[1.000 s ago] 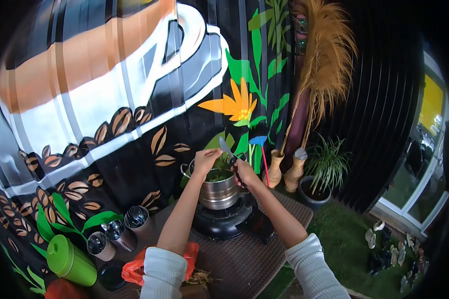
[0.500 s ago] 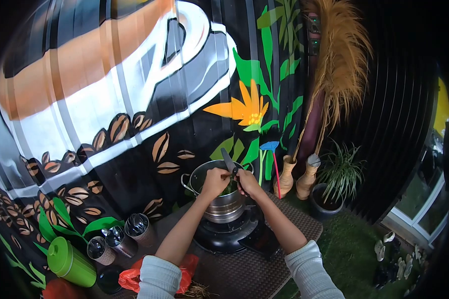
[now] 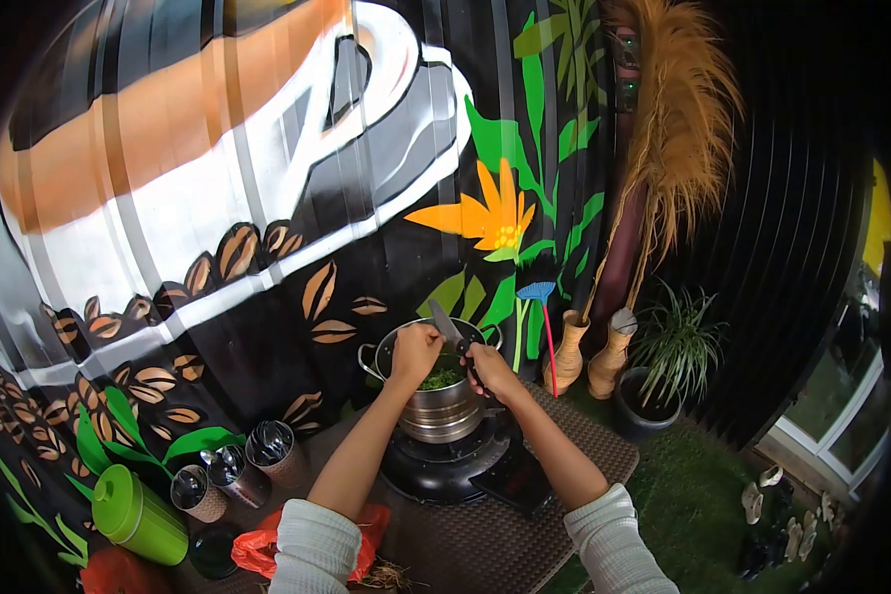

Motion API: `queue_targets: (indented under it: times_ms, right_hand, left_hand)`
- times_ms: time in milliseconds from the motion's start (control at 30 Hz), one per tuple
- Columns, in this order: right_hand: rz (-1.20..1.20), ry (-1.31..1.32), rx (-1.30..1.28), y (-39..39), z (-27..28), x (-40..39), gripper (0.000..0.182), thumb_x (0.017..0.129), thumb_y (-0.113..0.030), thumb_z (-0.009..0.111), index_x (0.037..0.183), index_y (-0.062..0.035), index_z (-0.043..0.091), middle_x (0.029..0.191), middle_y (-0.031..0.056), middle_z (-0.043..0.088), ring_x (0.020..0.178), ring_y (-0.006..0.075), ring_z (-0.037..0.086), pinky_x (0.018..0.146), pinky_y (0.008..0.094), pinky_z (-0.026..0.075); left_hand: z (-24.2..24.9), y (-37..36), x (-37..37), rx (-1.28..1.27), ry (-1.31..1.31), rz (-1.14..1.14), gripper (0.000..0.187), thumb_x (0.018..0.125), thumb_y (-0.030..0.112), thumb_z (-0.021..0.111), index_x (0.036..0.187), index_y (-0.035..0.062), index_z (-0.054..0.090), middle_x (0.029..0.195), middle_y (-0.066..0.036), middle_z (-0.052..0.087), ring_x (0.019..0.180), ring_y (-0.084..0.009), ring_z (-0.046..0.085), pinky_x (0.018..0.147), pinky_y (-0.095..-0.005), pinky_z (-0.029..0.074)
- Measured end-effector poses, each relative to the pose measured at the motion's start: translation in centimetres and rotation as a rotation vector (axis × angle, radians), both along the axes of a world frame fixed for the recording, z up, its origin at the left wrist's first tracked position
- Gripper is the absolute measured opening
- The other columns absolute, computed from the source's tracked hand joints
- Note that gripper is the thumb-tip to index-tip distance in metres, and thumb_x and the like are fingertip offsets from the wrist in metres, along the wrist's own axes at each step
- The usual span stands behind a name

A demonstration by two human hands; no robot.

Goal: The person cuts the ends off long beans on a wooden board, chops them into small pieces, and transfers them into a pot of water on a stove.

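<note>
A steel pot point(image 3: 444, 420) with side handles stands on a black burner point(image 3: 436, 473), with chopped green leaves point(image 3: 444, 379) inside. My right hand point(image 3: 492, 373) is wrapped around the dark handle of a knife point(image 3: 444, 321) at the pot's right rim. The blade points up and to the left above the pot. At the left rim, my left hand point(image 3: 417, 353) is closed, its fingers bent together over the opening. Whatever it may hold is hidden. A small gap separates the two hands, and the leaves show below it.
On the brown textured table point(image 3: 406, 554) are a red plastic bag point(image 3: 257, 550), a green lidded canister point(image 3: 139, 517) and several cutlery cups point(image 3: 238, 479). A painted metal wall point(image 3: 267, 386) rises behind the pot. A blue broom point(image 3: 537, 291) and potted plant point(image 3: 671, 342) stand to the right.
My hands have moved apart over the pot, the left one slightly up and left, the right one down and right with the knife. More of the leaves shows between them.
</note>
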State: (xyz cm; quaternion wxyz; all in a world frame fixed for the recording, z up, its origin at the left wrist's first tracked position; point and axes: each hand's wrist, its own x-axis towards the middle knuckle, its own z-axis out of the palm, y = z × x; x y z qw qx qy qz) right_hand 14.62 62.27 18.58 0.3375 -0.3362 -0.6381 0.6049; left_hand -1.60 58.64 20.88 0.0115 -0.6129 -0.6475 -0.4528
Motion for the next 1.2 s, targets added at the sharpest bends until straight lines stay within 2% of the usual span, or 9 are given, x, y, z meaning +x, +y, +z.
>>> queue_targets:
  times_ms: [133, 200, 433, 600, 700, 833, 967, 1033, 1200]
  right_hand:
    - [0.005, 0.008, -0.003, -0.3, 0.0, 0.1, 0.033, 0.09, -0.028, 0.034, 0.083, -0.001, 0.05, 0.049, 0.0055, 0.045, 0.034, 0.0143, 0.042, 0.031, 0.0285, 0.028]
    - [0.005, 0.01, 0.007, -0.5, 0.0, 0.3, 0.032, 0.09, -0.028, 0.034, 0.083, -0.001, 0.05, 0.049, 0.0055, 0.046, 0.034, 0.0143, 0.042, 0.031, 0.0285, 0.028]
    - [0.002, 0.016, 0.006, -1.3, 0.3, 0.4, 0.031, 0.089, -0.027, 0.034, 0.084, -0.0009, 0.05, 0.049, 0.0053, 0.046, 0.034, 0.0145, 0.042, 0.031, 0.0287, 0.028]
    - [-0.008, 0.011, 0.011, -1.5, 0.0, 0.5, 0.032, 0.09, -0.027, 0.034, 0.083, -0.0007, 0.05, 0.048, 0.0055, 0.046, 0.034, 0.0148, 0.042, 0.031, 0.0291, 0.029]
    - [-0.015, 0.024, 0.038, -1.9, 0.1, 0.6, 0.031, 0.09, -0.026, 0.035, 0.082, 0.0, 0.051, 0.048, 0.0057, 0.046, 0.033, 0.0151, 0.042, 0.032, 0.0293, 0.03]
    - [-0.035, 0.016, 0.073, -3.1, 0.4, 0.7, 0.033, 0.089, -0.026, 0.034, 0.084, 0.0012, 0.052, 0.046, 0.0066, 0.044, 0.034, 0.0164, 0.041, 0.033, 0.0292, 0.03]
    - [-0.04, 0.038, 0.084, -5.0, -0.1, 0.9, 0.033, 0.09, -0.026, 0.033, 0.084, 0.0011, 0.052, 0.047, 0.0067, 0.044, 0.034, 0.0162, 0.041, 0.033, 0.0292, 0.03]
    - [-0.05, 0.112, 0.077, -6.6, -0.5, 1.0, 0.031, 0.092, -0.025, 0.034, 0.086, 0.0005, 0.051, 0.047, 0.006, 0.044, 0.034, 0.0154, 0.041, 0.033, 0.0282, 0.03]
    - [-0.032, 0.137, 0.125, -12.4, -1.7, 2.4, 0.029, 0.095, -0.026, 0.038, 0.087, -0.0011, 0.05, 0.046, 0.005, 0.043, 0.033, 0.0144, 0.041, 0.033, 0.0273, 0.03]
  left_hand:
    - [-1.4, 0.9, -1.0, 0.205, 0.107, -0.056, 0.016, 0.07, -0.001, 0.068, 0.085, 0.0001, 0.071, 0.073, -0.016, 0.068, 0.063, -0.022, 0.067, 0.062, -0.0287, 0.052]
    - [-1.3, 0.7, -0.9, 0.1, -0.039, -0.081, 0.017, 0.069, -0.003, 0.068, 0.086, -0.0005, 0.071, 0.075, -0.017, 0.068, 0.065, -0.0228, 0.068, 0.065, -0.0294, 0.052]
    - [-1.3, 0.0, -1.0, 0.113, 0.029, -0.146, 0.021, 0.068, -0.008, 0.065, 0.087, -0.0019, 0.071, 0.078, -0.016, 0.069, 0.07, -0.0215, 0.069, 0.066, -0.0282, 0.053]
    - [-1.7, -0.2, -1.3, 0.102, -0.087, -0.186, 0.022, 0.067, -0.01, 0.064, 0.088, -0.0045, 0.069, 0.083, -0.016, 0.07, 0.071, -0.0204, 0.07, 0.067, -0.0279, 0.054]
    - [-1.8, -0.5, -1.3, 0.095, -0.169, -0.198, 0.026, 0.066, -0.012, 0.063, 0.089, -0.003, 0.07, 0.085, -0.015, 0.07, 0.069, -0.0207, 0.069, 0.067, -0.0284, 0.054]
    - [-1.1, -2.5, -1.2, 0.02, -0.093, -0.146, 0.027, 0.067, -0.012, 0.062, 0.089, -0.0009, 0.07, 0.085, -0.015, 0.07, 0.072, -0.0206, 0.069, 0.07, -0.0287, 0.054]
    - [-1.0, -5.3, -1.6, 0.125, -0.001, -0.107, 0.019, 0.072, -0.006, 0.063, 0.087, 0.0017, 0.072, 0.083, -0.013, 0.07, 0.079, -0.0191, 0.068, 0.076, -0.0282, 0.052]
    - [-0.3, -7.5, -1.6, 0.154, -0.116, -0.171, 0.018, 0.073, -0.005, 0.063, 0.087, 0.0015, 0.072, 0.083, -0.012, 0.071, 0.078, -0.02, 0.069, 0.075, -0.0281, 0.053]
    - [-0.1, -12.6, -1.5, 0.156, -0.281, -0.256, 0.011, 0.077, 0.004, 0.066, 0.087, 0.0011, 0.072, 0.083, -0.009, 0.071, 0.074, -0.0129, 0.068, 0.071, -0.0242, 0.053]
